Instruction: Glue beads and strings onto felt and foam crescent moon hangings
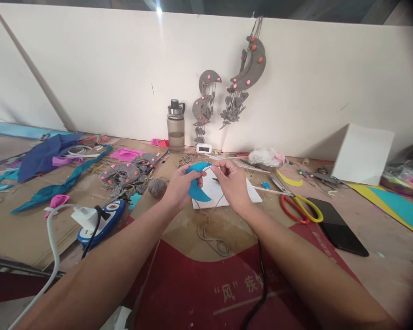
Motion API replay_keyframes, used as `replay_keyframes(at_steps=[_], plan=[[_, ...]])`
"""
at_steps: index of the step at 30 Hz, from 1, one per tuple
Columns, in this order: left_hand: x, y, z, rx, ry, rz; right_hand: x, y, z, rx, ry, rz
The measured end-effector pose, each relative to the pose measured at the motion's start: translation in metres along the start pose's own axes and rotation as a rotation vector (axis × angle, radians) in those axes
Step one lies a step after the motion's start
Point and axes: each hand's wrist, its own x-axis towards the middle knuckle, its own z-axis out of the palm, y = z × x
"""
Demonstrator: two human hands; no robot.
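My left hand (pixel 183 185) is closed on a blue felt crescent moon (pixel 200 191), thumb on its face. At the crescent's upper tip, my right hand (pixel 230 179) pinches grey yarn (pixel 221 200), its fingertips close to those of the left. A small dark pointed tip shows beneath the right fingers; I cannot make out what it belongs to. The yarn trails down to a loose coil (pixel 223 247) on the cardboard. Under both hands lies a white pad (pixel 253 195). A ball of grey yarn (pixel 157 187) sits beside my left wrist.
Red-and-yellow-handled scissors (pixel 298 206) and a black phone (pixel 340 227) lie at right. A bottle (pixel 175 128) and a small clock (pixel 203 148) stand by the wall, below hanging grey crescent ornaments (pixel 251 64). Left are a power strip (pixel 105 220) and felt scraps (pixel 51 153).
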Motion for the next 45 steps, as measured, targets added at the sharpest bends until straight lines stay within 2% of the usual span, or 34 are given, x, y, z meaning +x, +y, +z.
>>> replay_keyframes(at_steps=[9, 45], plan=[[-0.0036, -0.001, 0.0024, 0.086, 0.003, -0.033, 0.0008, 0.0072, 0.0023, 0.09, 0.026, 0.039], [-0.0017, -0.0014, -0.0018, 0.093, 0.067, 0.008, -0.0077, 0.0046, 0.0042, -0.131, 0.041, -0.118]])
